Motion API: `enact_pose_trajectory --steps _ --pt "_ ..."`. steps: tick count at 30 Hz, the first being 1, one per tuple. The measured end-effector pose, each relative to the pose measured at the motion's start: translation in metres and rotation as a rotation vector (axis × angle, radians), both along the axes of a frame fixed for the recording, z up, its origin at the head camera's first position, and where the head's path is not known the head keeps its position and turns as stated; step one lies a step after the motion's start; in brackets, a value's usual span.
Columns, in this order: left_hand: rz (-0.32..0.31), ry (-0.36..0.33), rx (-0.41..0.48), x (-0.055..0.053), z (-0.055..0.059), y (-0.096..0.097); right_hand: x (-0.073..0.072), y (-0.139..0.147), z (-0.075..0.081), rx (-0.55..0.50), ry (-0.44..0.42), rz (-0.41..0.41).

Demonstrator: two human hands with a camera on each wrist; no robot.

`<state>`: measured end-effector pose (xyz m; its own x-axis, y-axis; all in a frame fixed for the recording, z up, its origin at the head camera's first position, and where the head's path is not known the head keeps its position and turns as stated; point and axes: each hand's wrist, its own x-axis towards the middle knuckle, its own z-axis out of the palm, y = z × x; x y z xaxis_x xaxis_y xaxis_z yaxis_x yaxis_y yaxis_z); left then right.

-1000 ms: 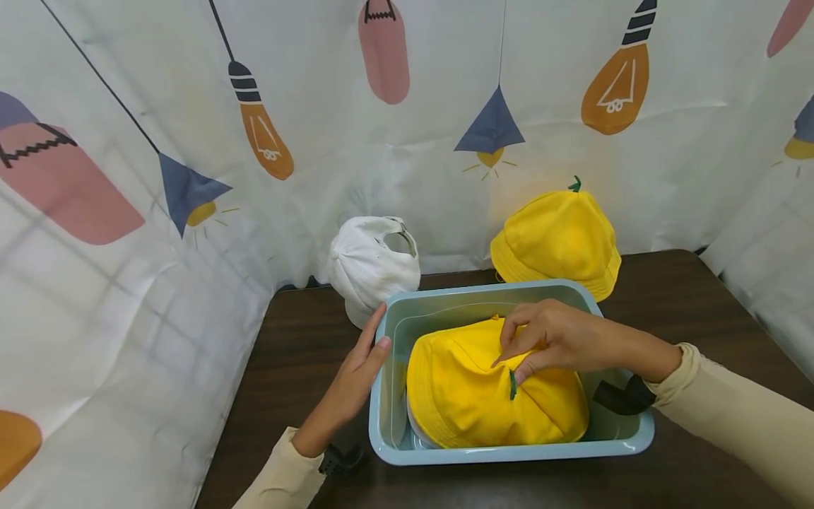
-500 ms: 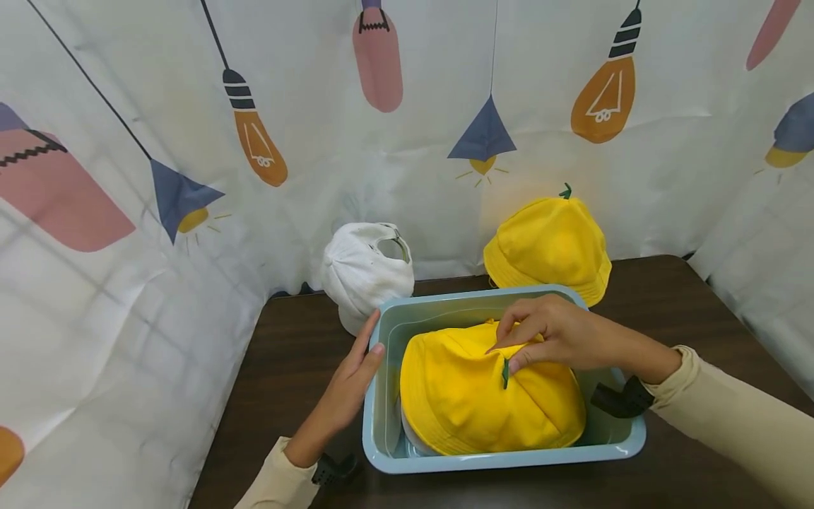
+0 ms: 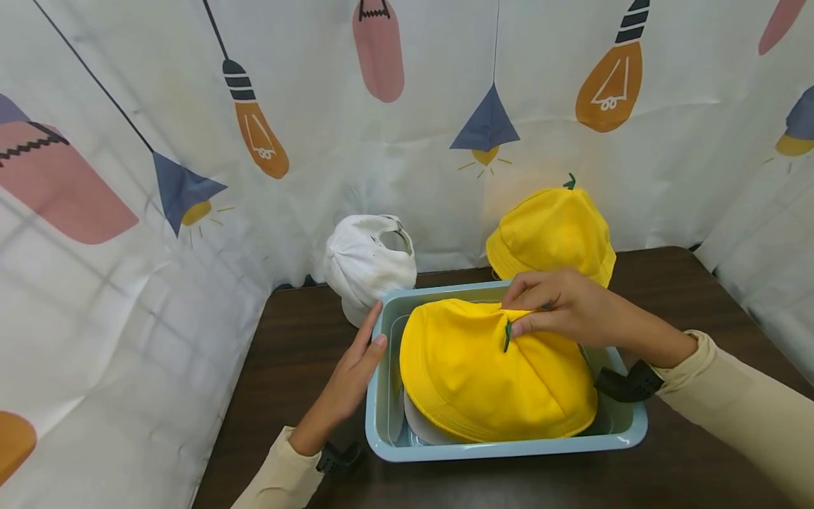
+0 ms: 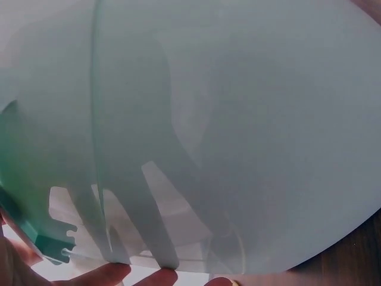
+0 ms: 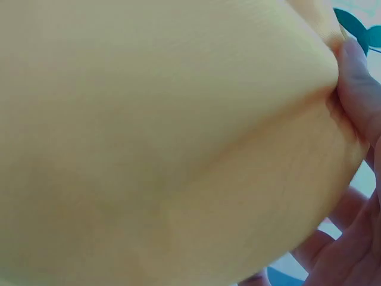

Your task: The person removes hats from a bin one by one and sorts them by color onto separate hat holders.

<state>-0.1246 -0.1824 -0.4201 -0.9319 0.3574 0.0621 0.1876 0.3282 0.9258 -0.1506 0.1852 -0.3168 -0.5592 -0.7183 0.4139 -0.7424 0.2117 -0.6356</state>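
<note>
My right hand (image 3: 566, 307) pinches the crown of a yellow bucket hat (image 3: 483, 375) beside its small green leaf-shaped tab. The hat sits raised within a light blue plastic basin (image 3: 509, 454), its cloth drawn up to a peak. In the right wrist view, yellow cloth (image 5: 178, 149) fills most of the picture, with the thumb (image 5: 357, 89) pressed on it. Under the hat, part of a white item (image 3: 425, 424) shows. My left hand (image 3: 350, 378) rests along the basin's left side, fingers extended, thumb at the rim; its fingertips touch the wall (image 4: 238, 149) in the left wrist view.
Behind the basin, a white baseball cap (image 3: 369, 261) stands at the left and another yellow bucket hat (image 3: 556, 233) at the right. Both are on the dark wooden table (image 3: 305, 367). A white printed curtain (image 3: 420, 177) hangs along the table's back and sides.
My right hand has risen with the pinched crown, lifting the yellow hat, and more of the white item shows beneath. The left hand stays at the basin's side.
</note>
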Motion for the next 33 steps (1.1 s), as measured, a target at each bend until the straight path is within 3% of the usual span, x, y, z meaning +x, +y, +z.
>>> enact_pose_trajectory --steps 8,17,27,33 --pt "-0.002 0.006 0.006 -0.003 0.000 0.001 -0.004 0.004 0.013 -0.023 -0.004 -0.072" --pt "0.013 -0.031 -0.009 0.001 0.000 0.002 0.001 0.014 0.033 -0.033 -0.028 -0.151" --pt "0.021 -0.015 -0.002 0.000 -0.001 0.001 -0.002 0.025 0.054 -0.099 0.014 -0.124" --pt "0.019 -0.017 0.001 -0.001 -0.001 0.001 0.001 0.032 0.070 -0.094 0.036 -0.172"
